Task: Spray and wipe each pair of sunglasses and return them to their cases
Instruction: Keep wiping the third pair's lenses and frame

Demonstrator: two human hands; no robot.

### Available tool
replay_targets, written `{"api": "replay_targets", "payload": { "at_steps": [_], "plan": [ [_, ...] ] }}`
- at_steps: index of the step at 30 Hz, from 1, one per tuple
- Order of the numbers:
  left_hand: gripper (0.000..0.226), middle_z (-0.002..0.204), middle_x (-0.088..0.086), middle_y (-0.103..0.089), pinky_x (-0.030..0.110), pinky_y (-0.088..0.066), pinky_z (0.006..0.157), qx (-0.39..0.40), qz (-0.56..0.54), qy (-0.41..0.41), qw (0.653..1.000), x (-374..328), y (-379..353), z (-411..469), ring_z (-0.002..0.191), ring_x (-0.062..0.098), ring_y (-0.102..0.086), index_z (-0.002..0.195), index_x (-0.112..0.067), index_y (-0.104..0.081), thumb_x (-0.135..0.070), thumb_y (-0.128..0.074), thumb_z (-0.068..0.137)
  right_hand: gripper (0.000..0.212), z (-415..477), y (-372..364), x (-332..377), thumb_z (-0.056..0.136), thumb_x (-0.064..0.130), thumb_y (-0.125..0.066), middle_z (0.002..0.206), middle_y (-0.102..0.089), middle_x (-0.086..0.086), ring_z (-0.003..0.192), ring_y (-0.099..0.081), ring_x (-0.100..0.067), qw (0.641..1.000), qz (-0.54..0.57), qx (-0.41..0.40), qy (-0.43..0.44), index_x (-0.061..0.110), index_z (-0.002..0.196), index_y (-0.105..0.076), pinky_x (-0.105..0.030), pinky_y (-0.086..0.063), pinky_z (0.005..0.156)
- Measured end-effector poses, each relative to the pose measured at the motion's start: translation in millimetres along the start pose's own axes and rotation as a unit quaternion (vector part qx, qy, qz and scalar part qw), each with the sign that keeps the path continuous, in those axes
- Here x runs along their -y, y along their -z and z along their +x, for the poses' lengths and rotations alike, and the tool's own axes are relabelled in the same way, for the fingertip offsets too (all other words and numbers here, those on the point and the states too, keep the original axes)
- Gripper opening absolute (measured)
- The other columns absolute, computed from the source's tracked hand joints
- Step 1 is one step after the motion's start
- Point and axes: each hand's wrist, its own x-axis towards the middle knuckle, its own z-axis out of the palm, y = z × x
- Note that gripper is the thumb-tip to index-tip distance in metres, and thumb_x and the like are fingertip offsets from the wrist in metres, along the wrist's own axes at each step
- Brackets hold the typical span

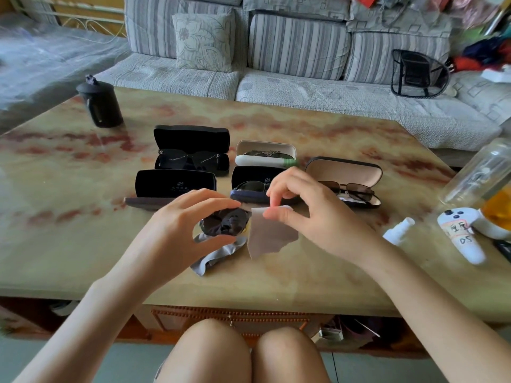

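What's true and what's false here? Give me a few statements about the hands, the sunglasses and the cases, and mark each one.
1. The left hand holds a pair of dark sunglasses. True.
2. The right hand grips the spray bottle. False: it pinches a grey cloth, and the bottle is on the table, untouched.
3. All the cases on the table are shut. False: all five stand open.
4. The beige-lined case holds a pair of brown-lensed sunglasses. True.
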Motion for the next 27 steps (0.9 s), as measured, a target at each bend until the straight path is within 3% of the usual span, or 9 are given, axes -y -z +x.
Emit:
{"api": "replay_targets", "payload": {
  "at_steps": [4, 6, 10, 16, 19, 22, 27],
  "plan": [
    [0.047, 0.114, -0.009, -0.063, 0.034, -0.057, 0.081, -0.002, 0.013, -0.010, 1.000, 2, 1, 1, 0.100, 0.009, -0.059, 0.119, -0.021, -0.067, -0.037, -0.072, 0.075, 0.018, 7, -2, -4, 0.086, 0.018, -0.072, 0.092, -0.069, 0.007, 0.085, -0.063, -0.004, 0.993, 0.055, 0.084, -0.062, 0.023, 0.102, -0.064, -0.022, -0.049, 0.075],
    [0.047, 0.113, -0.009, -0.063, 0.036, -0.057, 0.079, -0.004, 0.015, -0.014, 1.000, 2, 0, 2, 0.100, 0.012, -0.059, 0.118, -0.021, -0.067, -0.032, -0.077, 0.074, 0.017, 11, -1, -3, 0.082, 0.014, -0.075, 0.089, -0.072, 0.002, 0.082, -0.067, -0.007, 0.989, 0.063, 0.114, -0.074, 0.017, 0.098, -0.069, -0.028, -0.053, 0.075],
    [0.044, 0.113, -0.010, -0.062, 0.034, -0.055, 0.080, 0.010, 0.016, -0.043, 0.999, 3, -1, 2, 0.099, 0.010, -0.058, 0.118, -0.022, -0.066, -0.045, -0.067, 0.081, 0.012, 18, 2, -2, 0.079, 0.018, -0.078, 0.080, -0.072, -0.009, 0.068, -0.061, -0.007, 0.983, 0.018, 0.156, -0.097, 0.009, 0.084, -0.073, -0.028, -0.048, 0.064],
    [0.043, 0.112, -0.009, -0.062, 0.030, -0.050, 0.081, 0.016, -0.003, -0.055, 0.998, 2, -1, 3, 0.098, 0.011, -0.057, 0.117, -0.019, -0.068, -0.044, -0.060, 0.083, 0.009, 16, 19, -7, 0.091, 0.012, -0.066, 0.091, -0.076, -0.008, 0.085, -0.072, -0.017, 0.961, 0.091, 0.233, -0.119, 0.008, 0.096, -0.072, -0.034, -0.058, 0.084],
    [0.043, 0.111, -0.008, -0.063, 0.029, -0.049, 0.081, 0.005, 0.001, -0.062, 0.998, -1, -2, 4, 0.096, 0.011, -0.056, 0.116, -0.017, -0.069, -0.043, -0.061, 0.082, 0.010, 15, 17, -6, 0.080, 0.008, -0.077, 0.082, -0.074, -0.004, 0.075, -0.069, -0.012, 0.964, 0.089, 0.221, -0.119, 0.011, 0.086, -0.071, -0.027, -0.057, 0.070],
    [0.042, 0.111, -0.007, -0.062, 0.027, -0.049, 0.081, -0.003, 0.005, -0.065, 0.998, -2, -5, 4, 0.095, 0.010, -0.055, 0.116, -0.017, -0.069, -0.042, -0.062, 0.082, 0.017, 16, 9, -1, 0.071, 0.016, -0.085, 0.065, -0.067, 0.000, 0.060, -0.060, -0.010, 0.974, 0.062, 0.188, -0.113, 0.014, 0.072, -0.068, -0.022, -0.046, 0.053],
    [0.044, 0.113, -0.007, -0.061, 0.029, -0.048, 0.083, -0.009, -0.005, -0.059, 0.998, -1, -5, 4, 0.099, 0.012, -0.057, 0.118, -0.018, -0.068, -0.042, -0.061, 0.081, 0.030, 16, 7, 1, 0.078, 0.029, -0.079, 0.059, -0.058, -0.003, 0.056, -0.050, -0.014, 0.981, 0.075, 0.151, -0.099, 0.002, 0.073, -0.067, -0.029, -0.039, 0.054]
  ]
}}
